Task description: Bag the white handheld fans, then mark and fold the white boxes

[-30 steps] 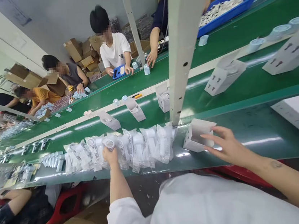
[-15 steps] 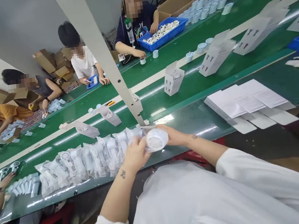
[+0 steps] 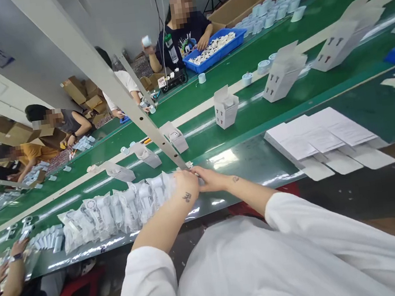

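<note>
Head view: left hand and right hand together at right end of plastic-bagged pale-blue handheld fans; grip hidden, cannot tell.

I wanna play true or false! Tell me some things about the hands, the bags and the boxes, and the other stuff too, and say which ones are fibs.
1. The left hand and right hand are close together. True.
2. You can see clearly what is between those hands. False: the hands hide it.
3. A row of bagged items lies to the left of the hands. True.
4. The tray of little white parts is red. False: the tray is blue.
5. A white box with its lid up stands on the green belt. True.
6. The overlapping white cartons are left of the hands. False: the cartons are to the right.
</note>
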`<state>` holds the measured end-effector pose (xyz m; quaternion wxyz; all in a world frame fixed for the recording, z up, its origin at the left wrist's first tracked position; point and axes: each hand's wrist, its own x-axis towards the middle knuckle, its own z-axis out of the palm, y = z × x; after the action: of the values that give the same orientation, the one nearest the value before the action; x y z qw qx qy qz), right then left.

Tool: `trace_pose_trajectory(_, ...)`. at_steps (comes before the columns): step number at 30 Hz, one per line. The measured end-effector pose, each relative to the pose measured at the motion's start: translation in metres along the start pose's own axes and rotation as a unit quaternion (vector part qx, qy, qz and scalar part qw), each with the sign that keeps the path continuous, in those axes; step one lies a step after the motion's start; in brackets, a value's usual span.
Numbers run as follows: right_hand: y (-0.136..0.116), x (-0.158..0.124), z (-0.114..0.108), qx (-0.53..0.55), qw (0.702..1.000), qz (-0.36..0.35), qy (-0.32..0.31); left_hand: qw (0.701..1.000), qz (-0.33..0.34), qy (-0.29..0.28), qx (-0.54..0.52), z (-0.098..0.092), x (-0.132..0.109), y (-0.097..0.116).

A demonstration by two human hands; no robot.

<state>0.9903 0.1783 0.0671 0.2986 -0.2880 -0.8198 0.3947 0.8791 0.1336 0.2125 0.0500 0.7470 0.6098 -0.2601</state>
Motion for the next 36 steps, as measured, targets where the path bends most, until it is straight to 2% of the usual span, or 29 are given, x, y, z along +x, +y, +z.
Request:
trace_pose_trajectory(3,0.006,-0.005,-0.008,0.021,1.0,0.021,0.01,0.999,0.033,0.038,0.015,-0.001,-0.008,-0.016)
trace_pose_trajectory(6,0.008,-0.007,-0.012,0.054,0.998,0.034,0.01,0.994,0.077,0.068,0.026,0.009,-0.008,-0.029)
trace_pose_trajectory(10,0.009,-0.006,-0.009,0.094,0.995,0.03,0.005,0.992,0.106,0.064,0.023,0.029,0.012,-0.024)
trace_pose_trajectory(14,0.012,-0.004,-0.007,0.11,0.993,0.042,0.015,0.993,0.083,0.084,0.017,0.039,0.027,-0.018)
trace_pose_trajectory(21,0.011,-0.009,-0.011,0.072,0.996,0.039,0.022,0.995,0.055,0.087,0.019,0.047,0.024,-0.022)
trace_pose_trajectory(25,-0.002,-0.009,-0.018,0.055,0.998,0.03,0.013,0.996,0.086,0.017,0.003,0.055,0.031,-0.031)
trace_pose_trajectory(26,-0.005,-0.008,-0.019,0.055,0.998,0.035,0.015,0.996,0.089,0.02,0.005,0.056,0.033,-0.032)
trace_pose_trajectory(29,-0.009,-0.011,-0.02,0.077,0.995,0.052,0.039,0.991,0.07,0.111,-0.003,0.057,0.034,-0.035)
trace_pose_trajectory(30,-0.008,-0.015,-0.02,0.098,0.992,0.057,0.048,0.99,0.077,0.119,-0.009,0.058,0.032,-0.035)
trace_pose_trajectory(31,-0.005,-0.022,-0.02,0.126,0.987,0.07,0.066,0.99,0.091,0.106,-0.015,0.059,0.03,-0.034)
trace_pose_trajectory(33,0.005,-0.043,-0.026,0.187,0.954,0.138,0.188,0.992,0.121,0.043,-0.018,0.064,0.027,-0.032)
trace_pose_trajectory(34,0.011,-0.058,-0.033,0.211,0.916,0.19,0.284,0.992,0.127,0.02,-0.017,0.066,0.027,-0.03)
trace_pose_trajectory(35,0.018,-0.074,-0.042,0.219,0.84,0.256,0.425,0.992,0.122,0.013,-0.017,0.069,0.027,-0.027)
trace_pose_trajectory(36,0.025,-0.092,-0.052,0.209,0.794,0.288,0.493,0.994,0.108,0.017,-0.019,0.071,0.027,-0.024)
